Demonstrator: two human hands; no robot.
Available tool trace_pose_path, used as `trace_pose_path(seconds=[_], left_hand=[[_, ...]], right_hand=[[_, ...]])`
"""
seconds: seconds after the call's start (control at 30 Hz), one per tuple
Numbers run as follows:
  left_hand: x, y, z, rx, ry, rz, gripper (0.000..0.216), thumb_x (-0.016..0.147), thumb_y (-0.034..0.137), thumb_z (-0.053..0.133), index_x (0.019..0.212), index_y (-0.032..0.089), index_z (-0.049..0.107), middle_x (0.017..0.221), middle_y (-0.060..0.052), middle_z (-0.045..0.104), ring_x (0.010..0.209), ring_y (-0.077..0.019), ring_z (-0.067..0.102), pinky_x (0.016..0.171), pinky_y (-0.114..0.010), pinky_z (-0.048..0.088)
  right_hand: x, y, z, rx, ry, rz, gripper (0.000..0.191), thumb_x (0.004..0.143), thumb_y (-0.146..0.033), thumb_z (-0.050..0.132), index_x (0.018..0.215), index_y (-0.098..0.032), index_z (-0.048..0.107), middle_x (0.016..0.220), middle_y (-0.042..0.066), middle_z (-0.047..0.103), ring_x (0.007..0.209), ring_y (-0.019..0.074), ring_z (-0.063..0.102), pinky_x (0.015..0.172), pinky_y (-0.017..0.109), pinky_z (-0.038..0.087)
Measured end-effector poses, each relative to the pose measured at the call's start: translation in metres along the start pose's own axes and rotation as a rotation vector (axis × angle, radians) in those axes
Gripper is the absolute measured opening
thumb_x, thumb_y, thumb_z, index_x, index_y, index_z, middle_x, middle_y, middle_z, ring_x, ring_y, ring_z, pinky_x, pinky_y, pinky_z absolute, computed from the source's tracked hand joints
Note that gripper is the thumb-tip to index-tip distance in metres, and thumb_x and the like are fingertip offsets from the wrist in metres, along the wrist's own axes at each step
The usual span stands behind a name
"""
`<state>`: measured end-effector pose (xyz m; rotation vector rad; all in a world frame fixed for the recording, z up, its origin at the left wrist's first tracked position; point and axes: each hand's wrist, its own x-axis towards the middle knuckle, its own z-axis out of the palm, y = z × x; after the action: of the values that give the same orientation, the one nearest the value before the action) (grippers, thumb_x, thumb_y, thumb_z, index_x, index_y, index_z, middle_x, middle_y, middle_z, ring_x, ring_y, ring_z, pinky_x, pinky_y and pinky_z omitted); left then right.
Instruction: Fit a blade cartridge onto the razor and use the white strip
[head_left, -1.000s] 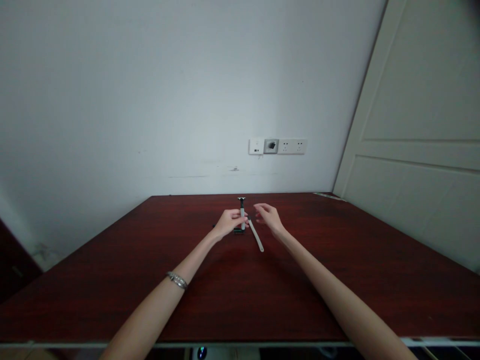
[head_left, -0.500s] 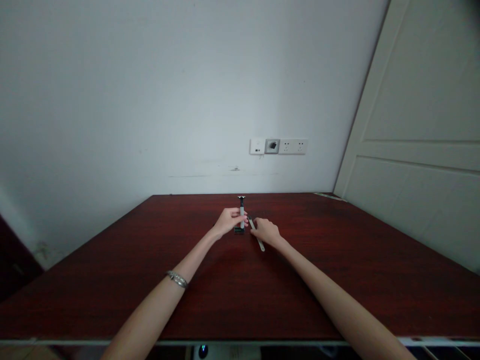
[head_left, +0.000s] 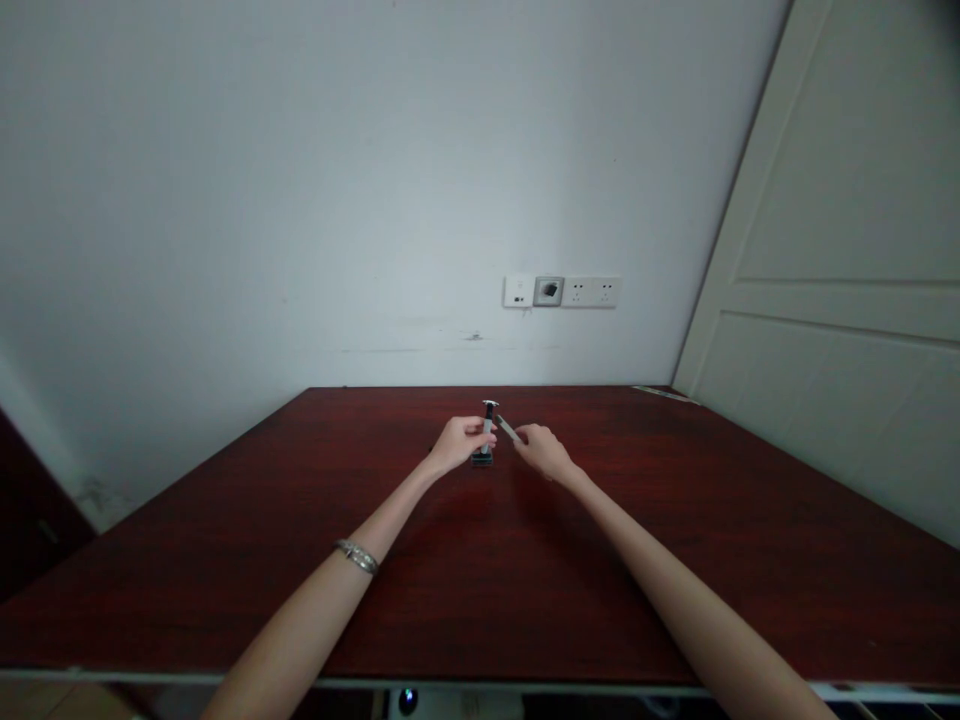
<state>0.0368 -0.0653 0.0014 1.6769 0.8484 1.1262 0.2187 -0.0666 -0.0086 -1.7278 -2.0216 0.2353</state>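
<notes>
Wall (head_left: 300, 200): one, white, behind the far edge of the table.
Door (head_left: 847, 250): one, pale, panelled, along the right side.
Table (head_left: 675, 560): one, dark red-brown wood; both forearms reach across it from the near edge.
Socket strip (head_left: 562, 291): one row of four plates on the wall, above and a little right of the hands; one plate in it is grey, the other three white.
Arms: two, bare, both the person's own.
Bracelet (head_left: 356, 556): one, silvery, on the left wrist.
Hands: two, close together near the middle of the table, toward its far side.
Left hand (head_left: 456, 443): fingers curled in, closed around the stem of the upright tool, holding it standing on the table.
Right hand (head_left: 545, 450): fingers pinched narrowly on the thin strip, with one end of it sticking out toward the upright tool; the rest of the strip is hidden in the hand.
Upright tool (head_left: 488, 425): one, small, a pale stem with a dark crosspiece at the top and a dark base resting on the table; it stands just right of the left hand's fingertips. Too small to tell what it is.
Thin strip (head_left: 508, 429): one, pale and narrow, lifted off the table, tilted, its free end just beside the upright tool's stem; whether they touch cannot be told.
</notes>
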Motion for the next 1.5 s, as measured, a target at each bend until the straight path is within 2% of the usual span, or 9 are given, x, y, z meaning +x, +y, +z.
trace_pose_path(seconds=[0.23, 0.37, 0.57, 0.8, 0.97, 1.1, 1.27, 1.37, 1.5], left_hand=[[0.003, -0.007, -0.007, 0.226, 0.112, 0.151, 0.021, 0.066, 0.023, 0.066, 0.083, 0.01, 0.069, 0.081, -0.007, 0.07, 0.078, -0.0204, 0.065, 0.077, -0.033, 0.05], [0.002, -0.013, -0.012, 0.288, 0.205, 0.224, 0.022, 0.067, 0.023, 0.066, 0.086, 0.012, 0.071, 0.09, -0.007, 0.071, 0.086, -0.0228, 0.064, 0.083, -0.035, 0.047], [0.001, -0.016, -0.014, 0.347, 0.26, 0.26, 0.023, 0.069, 0.024, 0.065, 0.089, 0.014, 0.071, 0.093, -0.007, 0.07, 0.087, -0.0233, 0.064, 0.082, -0.033, 0.046], [0.0, -0.013, -0.014, 0.395, 0.254, 0.274, 0.022, 0.071, 0.025, 0.063, 0.088, 0.015, 0.071, 0.089, -0.005, 0.071, 0.081, -0.0224, 0.064, 0.075, -0.03, 0.047], [0.001, -0.015, -0.013, 0.422, 0.231, 0.272, 0.021, 0.07, 0.026, 0.063, 0.085, 0.013, 0.072, 0.084, -0.004, 0.071, 0.077, -0.0208, 0.064, 0.072, -0.027, 0.047], [0.0, -0.016, -0.011, 0.418, 0.183, 0.268, 0.02, 0.07, 0.026, 0.063, 0.083, 0.013, 0.072, 0.081, -0.002, 0.071, 0.075, -0.0195, 0.064, 0.07, -0.026, 0.048], [-0.002, -0.013, -0.01, 0.444, 0.176, 0.258, 0.019, 0.07, 0.027, 0.062, 0.079, 0.012, 0.071, 0.077, -0.002, 0.07, 0.073, -0.0196, 0.064, 0.07, -0.026, 0.048], [-0.002, -0.013, -0.01, 0.459, 0.173, 0.262, 0.02, 0.071, 0.027, 0.061, 0.079, 0.012, 0.071, 0.075, -0.002, 0.07, 0.074, -0.0199, 0.064, 0.069, -0.026, 0.048], [-0.002, -0.014, -0.01, 0.491, 0.179, 0.275, 0.02, 0.071, 0.028, 0.06, 0.076, 0.012, 0.071, 0.073, -0.001, 0.069, 0.071, -0.0181, 0.064, 0.065, -0.023, 0.047]], right_hand=[[0.003, 0.019, -0.038, 0.208, 0.35, -0.411, 0.031, 0.086, -0.029, 0.045, 0.111, -0.021, 0.061, 0.093, 0.007, 0.062, 0.079, 0.0163, 0.058, 0.073, 0.026, 0.044], [-0.007, 0.018, -0.05, 0.225, 0.497, -0.512, 0.032, 0.087, -0.03, 0.044, 0.112, -0.022, 0.062, 0.093, 0.007, 0.06, 0.079, 0.0153, 0.057, 0.072, 0.025, 0.045], [-0.018, 0.012, -0.056, 0.083, 0.425, -0.589, 0.034, 0.088, -0.024, 0.041, 0.116, -0.029, 0.06, 0.096, 0.006, 0.057, 0.078, 0.013, 0.056, 0.071, 0.023, 0.045], [-0.021, 0.008, -0.061, 0.137, 0.37, -0.63, 0.03, 0.087, -0.029, 0.044, 0.111, -0.031, 0.063, 0.094, 0.005, 0.057, 0.075, 0.0131, 0.054, 0.069, 0.025, 0.045], [-0.019, 0.009, -0.061, 0.148, 0.459, -0.564, 0.03, 0.088, -0.028, 0.044, 0.111, -0.03, 0.063, 0.094, 0.005, 0.056, 0.075, 0.0131, 0.053, 0.069, 0.025, 0.044], [-0.02, 0.008, -0.062, 0.155, 0.403, -0.587, 0.028, 0.086, -0.029, 0.047, 0.108, -0.031, 0.065, 0.093, 0.004, 0.057, 0.073, 0.0126, 0.054, 0.068, 0.024, 0.044], [-0.02, 0.007, -0.063, 0.143, 0.436, -0.559, 0.029, 0.087, -0.029, 0.046, 0.109, -0.03, 0.064, 0.092, 0.004, 0.057, 0.072, 0.0121, 0.053, 0.067, 0.023, 0.043], [-0.02, 0.008, -0.064, 0.136, 0.398, -0.612, 0.027, 0.085, -0.028, 0.049, 0.107, -0.032, 0.066, 0.091, 0.004, 0.058, 0.07, 0.0116, 0.053, 0.065, 0.023, 0.043], [-0.019, 0.01, -0.065, 0.15, 0.493, -0.615, 0.028, 0.086, -0.026, 0.048, 0.109, -0.031, 0.064, 0.09, 0.004, 0.057, 0.068, 0.0114, 0.052, 0.063, 0.023, 0.043]])
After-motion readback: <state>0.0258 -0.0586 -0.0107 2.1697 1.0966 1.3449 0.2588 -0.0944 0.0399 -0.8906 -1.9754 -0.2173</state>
